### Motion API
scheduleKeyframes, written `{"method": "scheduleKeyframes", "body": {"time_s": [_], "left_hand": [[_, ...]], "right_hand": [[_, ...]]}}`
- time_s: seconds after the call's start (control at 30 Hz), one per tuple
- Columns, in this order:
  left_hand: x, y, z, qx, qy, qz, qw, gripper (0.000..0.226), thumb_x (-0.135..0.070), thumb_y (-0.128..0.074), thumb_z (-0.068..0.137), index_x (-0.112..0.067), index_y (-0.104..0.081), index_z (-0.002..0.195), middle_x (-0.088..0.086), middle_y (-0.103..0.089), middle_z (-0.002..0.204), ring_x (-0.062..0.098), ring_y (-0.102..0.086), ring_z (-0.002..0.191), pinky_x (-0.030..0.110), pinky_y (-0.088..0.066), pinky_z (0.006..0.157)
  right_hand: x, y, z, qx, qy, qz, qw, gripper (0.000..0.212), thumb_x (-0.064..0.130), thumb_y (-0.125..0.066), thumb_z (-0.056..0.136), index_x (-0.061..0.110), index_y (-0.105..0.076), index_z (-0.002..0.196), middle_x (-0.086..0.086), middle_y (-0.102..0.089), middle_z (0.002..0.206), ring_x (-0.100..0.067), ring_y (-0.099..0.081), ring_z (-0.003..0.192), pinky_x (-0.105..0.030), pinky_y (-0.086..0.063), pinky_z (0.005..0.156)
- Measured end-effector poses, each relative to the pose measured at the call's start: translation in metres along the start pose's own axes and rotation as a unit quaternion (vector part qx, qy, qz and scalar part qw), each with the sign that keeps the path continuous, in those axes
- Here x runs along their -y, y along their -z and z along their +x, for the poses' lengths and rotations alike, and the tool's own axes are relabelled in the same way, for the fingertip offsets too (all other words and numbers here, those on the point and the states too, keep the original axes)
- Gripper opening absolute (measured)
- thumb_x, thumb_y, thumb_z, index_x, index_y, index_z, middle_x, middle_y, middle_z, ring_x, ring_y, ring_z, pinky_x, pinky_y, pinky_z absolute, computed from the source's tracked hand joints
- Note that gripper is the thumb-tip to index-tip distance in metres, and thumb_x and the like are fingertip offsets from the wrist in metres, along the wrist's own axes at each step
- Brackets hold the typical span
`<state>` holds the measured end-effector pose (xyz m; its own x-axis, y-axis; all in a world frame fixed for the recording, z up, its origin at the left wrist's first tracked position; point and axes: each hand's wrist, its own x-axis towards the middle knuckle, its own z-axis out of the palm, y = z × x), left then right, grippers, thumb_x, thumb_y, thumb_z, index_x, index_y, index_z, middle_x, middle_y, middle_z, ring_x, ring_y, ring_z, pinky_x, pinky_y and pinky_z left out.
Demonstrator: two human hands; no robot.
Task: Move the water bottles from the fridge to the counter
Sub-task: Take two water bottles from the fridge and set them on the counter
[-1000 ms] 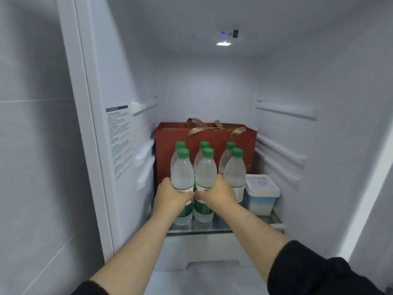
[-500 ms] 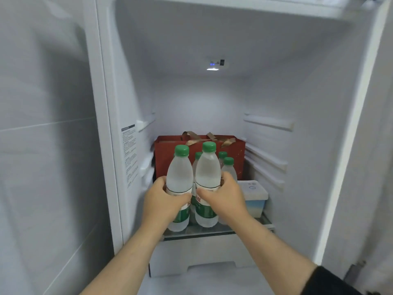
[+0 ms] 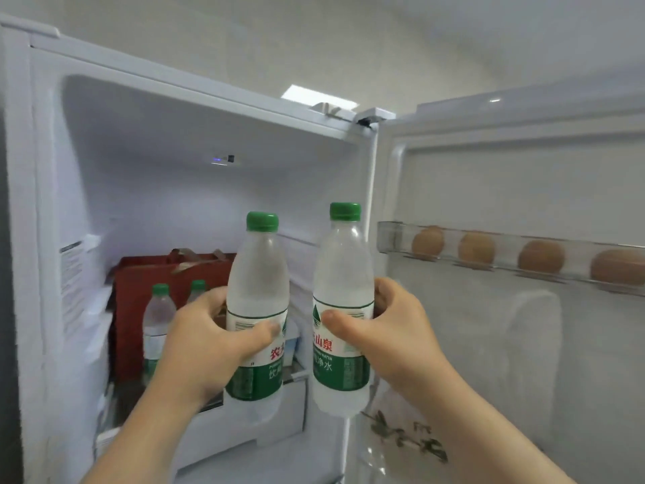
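Step in hand, by my reading: the carry-out, with two bottles already lifted clear of the shelf and the counter not in frame. The left hand (image 3: 206,340) is wrapping its fingers (image 3: 260,335) around the label band of a clear plastic water bottle with a green screw cap and green-and-white label (image 3: 257,305), centre of the frame, upright, its base hanging free in front of the fridge opening. The right hand (image 3: 391,330) is gripping a second matching green-capped water bottle (image 3: 343,302) just right of centre, thumb across the label, also upright; the two bottles are sitting side by side, apart, not touching. Both look frosted or fogged along the upper body, so they are probably cold and possibly slick. Behind the left hand, lower left of the frame, two more green-capped bottles (image 3: 158,319) are standing on the glass fridge shelf (image 3: 296,373) in front of a dark red paper gift bag with ribbon handles (image 3: 136,298); more may be hidden behind the hand. At the right of the frame, brown eggs (image 3: 541,256) are sitting in the clear door rack (image 3: 394,235). The next move is likely calling for a turn away from the white fridge (image 3: 195,92), keeping both bottles upright and clear of the open door, then a return trip for the remainder.
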<state>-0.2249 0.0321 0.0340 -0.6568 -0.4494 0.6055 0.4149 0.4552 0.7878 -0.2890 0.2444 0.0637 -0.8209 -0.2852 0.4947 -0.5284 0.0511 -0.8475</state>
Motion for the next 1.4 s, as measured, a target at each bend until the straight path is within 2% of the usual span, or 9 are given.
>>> {"method": "scheduleKeyframes", "body": {"time_s": [0.2,0.4,0.6,0.8,0.93,1.0,1.07,1.23,1.4], "left_hand": [[-0.075,-0.075,-0.057,0.104,-0.004,-0.073,0.992,0.038,-0.019,-0.093,0.060,-0.040,-0.074,0.086,-0.007,-0.079,0.083,0.010,-0.075,0.074,0.043,-0.058,0.067],[-0.173,-0.170,-0.138,0.208,-0.060,-0.124,0.968,0.044,-0.050,-0.090,0.046,-0.050,-0.072,0.086,-0.017,-0.077,0.081,0.001,-0.072,0.074,0.023,-0.054,0.058],[-0.254,-0.273,-0.233,0.303,-0.050,-0.208,0.928,0.053,-0.056,-0.085,0.038,-0.047,-0.072,0.089,-0.012,-0.079,0.083,0.006,-0.075,0.075,0.030,-0.056,0.062],[-0.315,-0.396,-0.322,0.396,-0.045,-0.275,0.875,0.051,-0.048,-0.086,0.039,-0.048,-0.072,0.088,-0.015,-0.078,0.083,0.005,-0.074,0.074,0.027,-0.055,0.061],[-0.343,-0.481,-0.368,0.440,-0.048,-0.300,0.845,0.046,-0.041,-0.089,0.044,-0.041,-0.072,0.087,-0.018,-0.076,0.086,0.003,-0.072,0.078,0.030,-0.055,0.064],[-0.357,-0.528,-0.388,0.460,-0.053,-0.316,0.828,0.039,-0.038,-0.083,0.047,-0.052,-0.071,0.081,-0.021,-0.075,0.083,0.000,-0.071,0.076,0.022,-0.054,0.060],[-0.369,-0.573,-0.405,0.483,-0.051,-0.328,0.810,0.034,-0.034,-0.083,0.050,-0.044,-0.073,0.081,-0.022,-0.075,0.081,-0.002,-0.071,0.074,0.018,-0.053,0.058],[-0.381,-0.697,-0.443,0.525,-0.028,-0.344,0.778,0.042,-0.032,-0.086,0.050,-0.028,-0.071,0.089,-0.016,-0.076,0.083,0.002,-0.072,0.074,0.025,-0.055,0.063],[-0.385,-0.810,-0.484,0.570,-0.010,-0.334,0.750,0.049,-0.036,-0.087,0.047,-0.034,-0.068,0.092,-0.016,-0.075,0.083,0.000,-0.071,0.076,0.020,-0.052,0.060]], "right_hand": [[0.023,0.119,-0.082,-0.077,0.000,-0.049,0.996,0.044,0.041,-0.082,0.049,0.033,-0.069,0.090,0.011,-0.078,0.085,-0.007,-0.075,0.076,-0.025,-0.058,0.062],[0.051,0.248,-0.177,-0.165,0.007,-0.113,0.980,0.050,0.046,-0.082,0.049,0.031,-0.068,0.095,0.013,-0.078,0.086,-0.006,-0.075,0.078,-0.028,-0.059,0.067],[0.085,0.380,-0.286,-0.235,-0.008,-0.167,0.958,0.054,0.048,-0.082,0.050,0.031,-0.069,0.101,0.015,-0.078,0.090,-0.004,-0.074,0.081,-0.019,-0.058,0.063],[0.095,0.494,-0.386,-0.362,-0.058,-0.218,0.905,0.059,0.053,-0.082,0.047,0.037,-0.065,0.100,0.020,-0.076,0.091,0.000,-0.073,0.081,-0.024,-0.057,0.067],[0.086,0.563,-0.433,-0.438,-0.091,-0.238,0.862,0.056,0.046,-0.085,0.049,0.034,-0.066,0.100,0.018,-0.076,0.091,-0.003,-0.073,0.082,-0.027,-0.057,0.068],[0.078,0.600,-0.450,-0.474,-0.103,-0.261,0.835,0.053,0.039,-0.089,0.055,0.031,-0.067,0.102,0.011,-0.077,0.092,-0.007,-0.073,0.085,-0.031,-0.059,0.071],[0.067,0.636,-0.462,-0.505,-0.114,-0.281,0.808,0.048,0.032,-0.091,0.060,0.028,-0.067,0.102,0.006,-0.077,0.094,-0.011,-0.073,0.087,-0.035,-0.060,0.075],[0.030,0.723,-0.475,-0.563,-0.134,-0.310,0.754,0.046,0.036,-0.088,0.057,0.032,-0.064,0.096,0.014,-0.076,0.088,-0.001,-0.071,0.080,-0.020,-0.055,0.065],[-0.015,0.801,-0.482,-0.601,-0.169,-0.310,0.717,0.071,0.048,-0.081,0.046,0.022,-0.064,0.110,0.004,-0.075,0.103,-0.015,-0.073,0.091,-0.042,-0.061,0.079]]}}
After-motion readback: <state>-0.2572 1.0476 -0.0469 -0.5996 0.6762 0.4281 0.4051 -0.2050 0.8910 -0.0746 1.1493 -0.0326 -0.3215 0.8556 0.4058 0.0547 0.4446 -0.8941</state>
